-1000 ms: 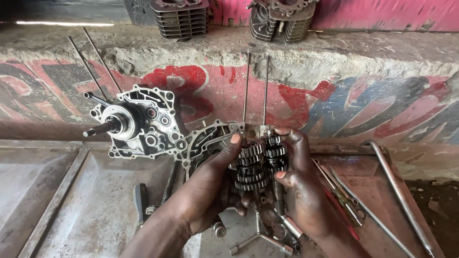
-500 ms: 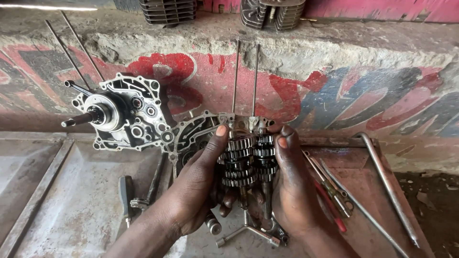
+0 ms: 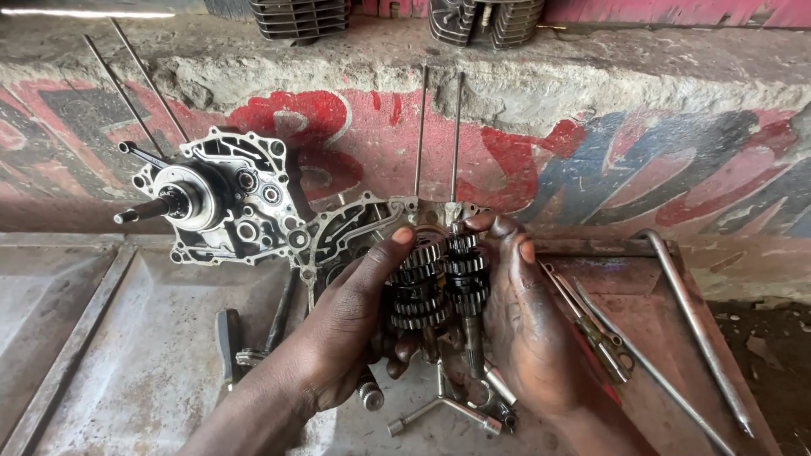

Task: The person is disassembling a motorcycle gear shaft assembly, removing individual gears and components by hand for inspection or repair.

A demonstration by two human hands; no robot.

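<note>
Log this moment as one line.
left hand: holding gear shafts | right hand: same | crankcase half: leaning against wall, left

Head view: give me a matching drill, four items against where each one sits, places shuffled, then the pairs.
Items
1. gear shafts
2. crankcase half
3. cylinders
4. Y-wrench

Places
A. on the ledge at the top of the view
B. on the metal tray, below the hands
C. held between the left hand and right hand
D. leaning against the painted wall, left of the hands

Pairs: 1-C, 2-D, 3-A, 4-B
</note>
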